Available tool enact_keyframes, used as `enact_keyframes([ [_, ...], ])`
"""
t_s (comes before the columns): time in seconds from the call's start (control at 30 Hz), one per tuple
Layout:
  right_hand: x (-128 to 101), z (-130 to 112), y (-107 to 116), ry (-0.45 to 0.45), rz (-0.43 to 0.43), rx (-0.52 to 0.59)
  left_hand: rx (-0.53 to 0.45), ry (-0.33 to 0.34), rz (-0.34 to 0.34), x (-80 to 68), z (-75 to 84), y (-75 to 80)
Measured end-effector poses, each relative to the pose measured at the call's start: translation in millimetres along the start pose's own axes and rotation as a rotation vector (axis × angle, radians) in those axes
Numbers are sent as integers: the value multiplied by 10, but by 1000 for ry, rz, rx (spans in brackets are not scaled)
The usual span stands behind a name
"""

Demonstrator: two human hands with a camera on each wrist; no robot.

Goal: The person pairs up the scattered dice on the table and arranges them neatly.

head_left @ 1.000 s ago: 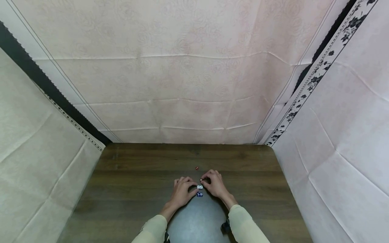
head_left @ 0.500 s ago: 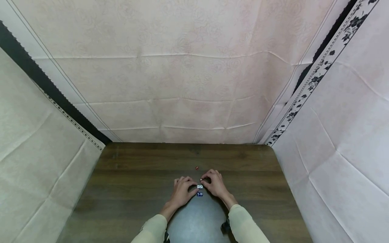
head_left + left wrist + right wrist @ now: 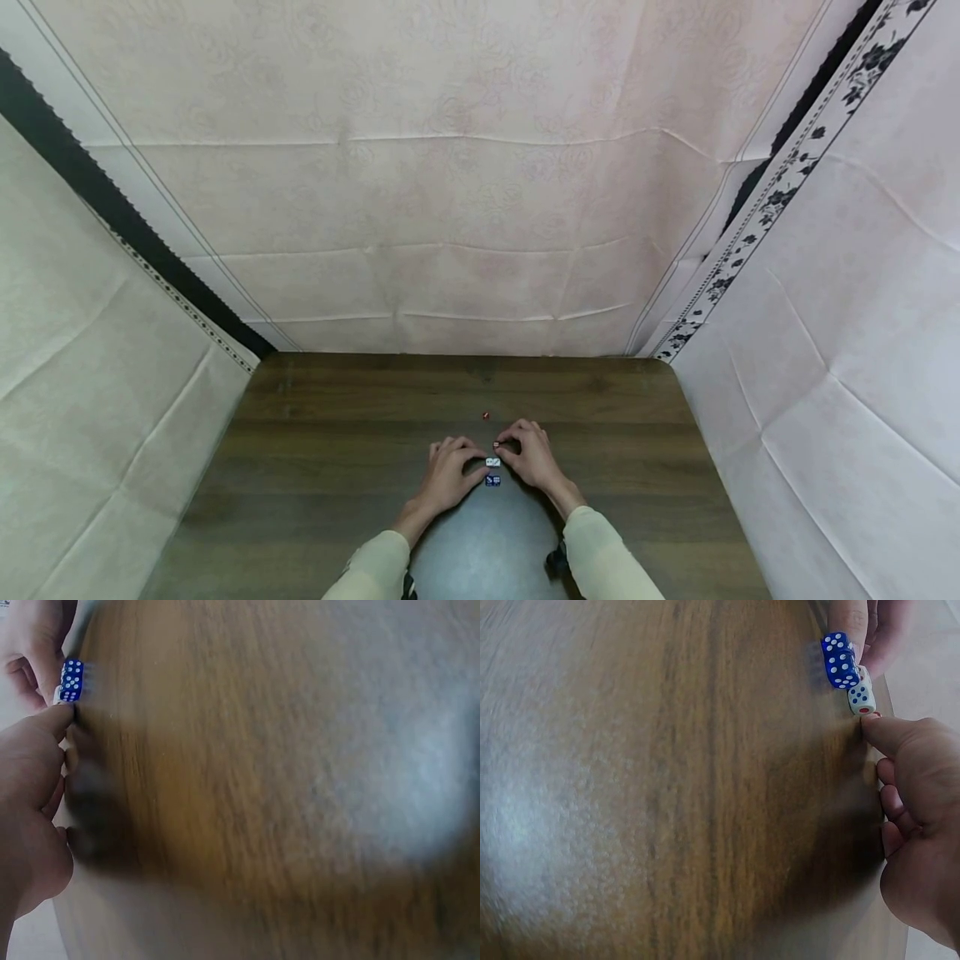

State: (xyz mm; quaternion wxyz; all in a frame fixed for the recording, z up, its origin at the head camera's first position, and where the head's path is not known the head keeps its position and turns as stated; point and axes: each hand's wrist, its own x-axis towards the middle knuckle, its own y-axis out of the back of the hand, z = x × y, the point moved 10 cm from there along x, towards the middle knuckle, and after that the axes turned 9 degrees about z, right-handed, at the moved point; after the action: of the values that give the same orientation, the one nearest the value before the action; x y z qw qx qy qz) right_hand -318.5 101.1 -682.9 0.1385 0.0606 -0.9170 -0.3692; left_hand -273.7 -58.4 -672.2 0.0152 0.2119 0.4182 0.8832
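Observation:
Two blue dice (image 3: 492, 481) with white pips sit side by side on the wooden table, closest to the person. Just beyond them stand two white dice (image 3: 492, 462); one shows blue pips and a red pip in the right wrist view. My left hand (image 3: 452, 472) pinches the left white die with thumb and index finger. Slightly farther out, my right hand (image 3: 531, 457) pinches a small red die (image 3: 496, 444), mostly covered by the fingertips. Another red die (image 3: 486, 415) lies alone beyond both hands. In the left wrist view, the blue dice (image 3: 71, 679) partly hide the white ones.
The brown wooden table (image 3: 337, 417) has a far edge against a pale hanging cloth (image 3: 450, 250). More cloth hangs on both sides. A rounded grey shape (image 3: 487, 542) lies between the forearms at the near side.

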Motion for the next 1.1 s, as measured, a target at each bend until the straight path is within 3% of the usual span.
enact_keyframes([
  [0.4, -11, 20, 23, 32, 20, -4, -103, 28, -53, 72, -121, 70],
  [0.57, -18, 1, 25, 51, 36, -26, -130, 39, -28, 182, -178, 127],
  [0.73, -14, -19, 25, 39, 33, -16, -156, -8, 22, 310, -221, 150],
  [0.97, -2, 4, 16, 24, 24, -7, -115, 91, -5, 518, -246, 160],
  [1.1, -1, 31, -1, 13, 10, -3, -99, 112, 7, 623, -262, 165],
])
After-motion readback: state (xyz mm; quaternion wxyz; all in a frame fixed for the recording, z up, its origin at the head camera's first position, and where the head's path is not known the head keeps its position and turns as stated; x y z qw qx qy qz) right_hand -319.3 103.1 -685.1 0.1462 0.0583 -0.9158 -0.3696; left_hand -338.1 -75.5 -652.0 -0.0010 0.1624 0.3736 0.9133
